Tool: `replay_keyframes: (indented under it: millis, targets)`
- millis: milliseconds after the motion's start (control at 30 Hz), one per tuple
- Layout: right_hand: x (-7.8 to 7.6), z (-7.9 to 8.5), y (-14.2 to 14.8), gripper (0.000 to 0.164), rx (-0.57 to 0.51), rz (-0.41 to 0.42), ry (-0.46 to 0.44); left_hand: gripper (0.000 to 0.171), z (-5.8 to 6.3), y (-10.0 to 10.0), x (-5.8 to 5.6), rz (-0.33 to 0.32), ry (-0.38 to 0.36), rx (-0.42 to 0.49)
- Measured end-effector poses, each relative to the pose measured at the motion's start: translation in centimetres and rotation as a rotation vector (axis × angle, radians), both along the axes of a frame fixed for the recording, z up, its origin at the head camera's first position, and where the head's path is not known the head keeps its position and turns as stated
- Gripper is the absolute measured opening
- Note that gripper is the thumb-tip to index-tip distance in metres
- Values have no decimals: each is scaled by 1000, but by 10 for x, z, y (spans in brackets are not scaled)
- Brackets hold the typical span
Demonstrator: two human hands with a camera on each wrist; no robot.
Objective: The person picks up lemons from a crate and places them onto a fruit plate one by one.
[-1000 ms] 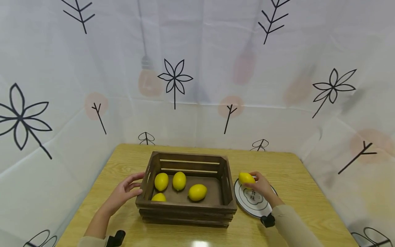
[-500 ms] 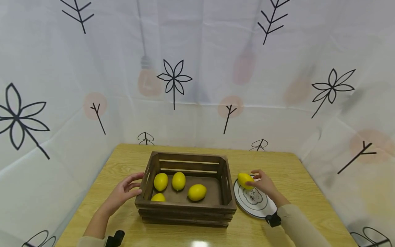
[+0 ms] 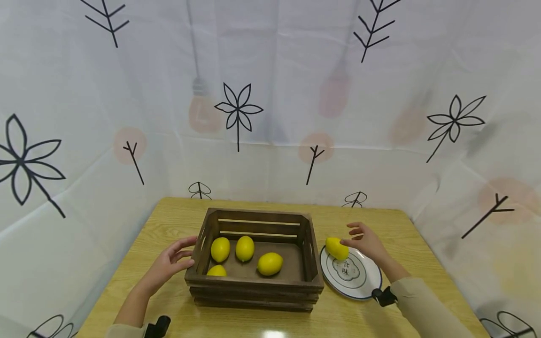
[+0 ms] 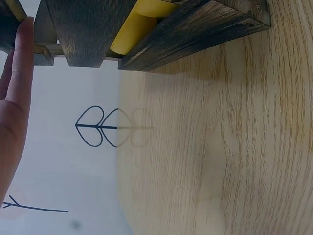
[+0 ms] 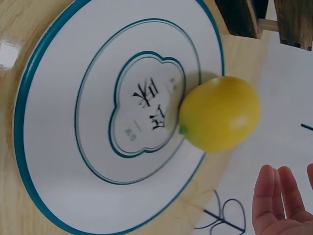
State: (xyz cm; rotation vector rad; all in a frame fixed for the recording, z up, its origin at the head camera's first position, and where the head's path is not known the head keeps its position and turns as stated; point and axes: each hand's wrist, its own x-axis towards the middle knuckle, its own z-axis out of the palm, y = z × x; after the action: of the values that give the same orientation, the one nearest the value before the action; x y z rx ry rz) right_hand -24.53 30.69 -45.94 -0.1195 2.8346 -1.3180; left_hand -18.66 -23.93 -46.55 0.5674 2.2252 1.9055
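Observation:
A yellow lemon (image 3: 336,249) lies on the far-left part of a white plate (image 3: 359,287) with a dark rim; the right wrist view shows the same lemon (image 5: 220,113) resting there. Just above and to the right of it is my right hand (image 3: 368,245), fingers relaxed and apart from the fruit. My left hand (image 3: 170,260) touches the left end of a brown slatted wooden crate (image 3: 255,283), its fingers extended along the slats in the left wrist view. Inside the crate lie several more lemons (image 3: 270,264), one partly hidden by the front wall.
Crate and plate stand side by side on a light wooden table (image 3: 177,220). White cloth (image 3: 270,164) printed with plants and bulbs hangs behind the table and along both sides. A black strap (image 3: 383,296) circles the right wrist.
My right hand has let go of the lemon and moved up and to the right, leaving it on the plate. The left hand stays at the crate.

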Motion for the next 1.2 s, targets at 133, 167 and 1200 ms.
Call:
replay_keyframes:
  millis: [133,167,1200]
  targets:
    - [-1,7,-1,66,-8,3,19,55,-1,0,0,5,-1,-3]
    - [0,9,-2,67,-11,4,26,55,-1,0,0,5,-1,-2]
    - [1,61,-52,59,-111,174,123,53,-2,2,-1,0,11,4]
